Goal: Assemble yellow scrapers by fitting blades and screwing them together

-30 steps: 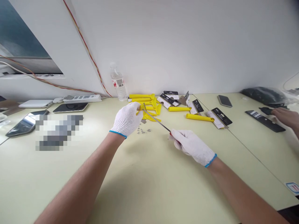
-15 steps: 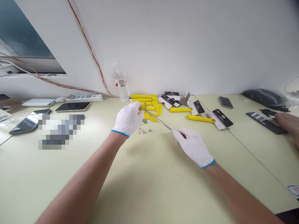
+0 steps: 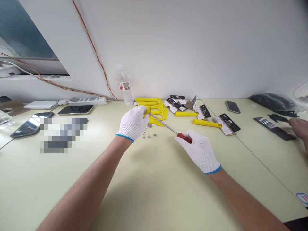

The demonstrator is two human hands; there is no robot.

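Note:
My left hand, in a white knit glove with a blue cuff, is closed around a yellow plastic scraper, mostly hidden by the fingers. My right hand, gloved alike, holds a screwdriver by its red handle. The screwdriver's metal shaft slants up to the left, and its tip meets the scraper at my left fingertips. Several small screws lie on the table just below. Behind my left hand is a pile of yellow scraper parts.
Yellow handles and black-and-white cards lie to the right. A water bottle stands by the wall. Phones and a power strip are at left. Another person's hand is at the right edge, near a black strip.
My right hand's grip on the screwdriver has shifted, and more of the red handle now shows. My left hand and the scraper stay nearly in place.

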